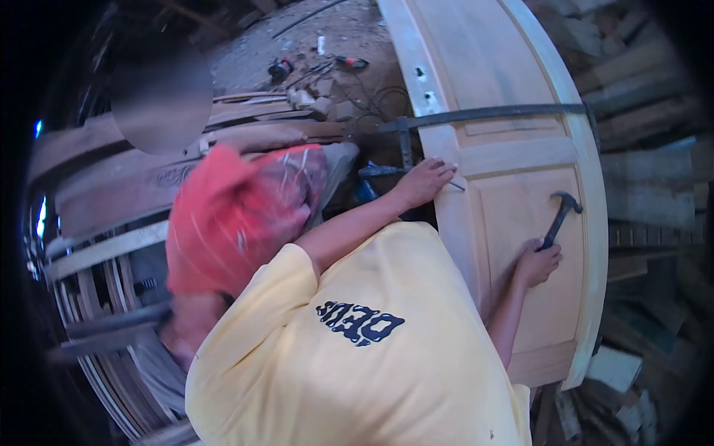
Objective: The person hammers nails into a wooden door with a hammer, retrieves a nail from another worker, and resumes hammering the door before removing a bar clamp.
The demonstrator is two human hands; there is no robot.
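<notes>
A pale panelled wooden door (524, 230) lies in front of me, with a long bar clamp (506, 113) across its width. My left hand (429, 181) is closed at the near edge of the door. From its fingers a thin metal rod (458, 186) points over the wood; its exact kind is too small to tell. My right hand (538, 264) is wrapped round the handle of a claw hammer (559, 218), held over the lower panel with its head pointing away from me. Two cut holes (425, 85) show in the door's edge rail beyond the clamp.
Close on my left bends a co-worker in a red shirt (223, 215). Stacked boards (111, 197) lie behind that person. Power tools (281, 70) and cables rest on the dirt floor ahead. Timber and offcuts (647, 186) are piled along the right side.
</notes>
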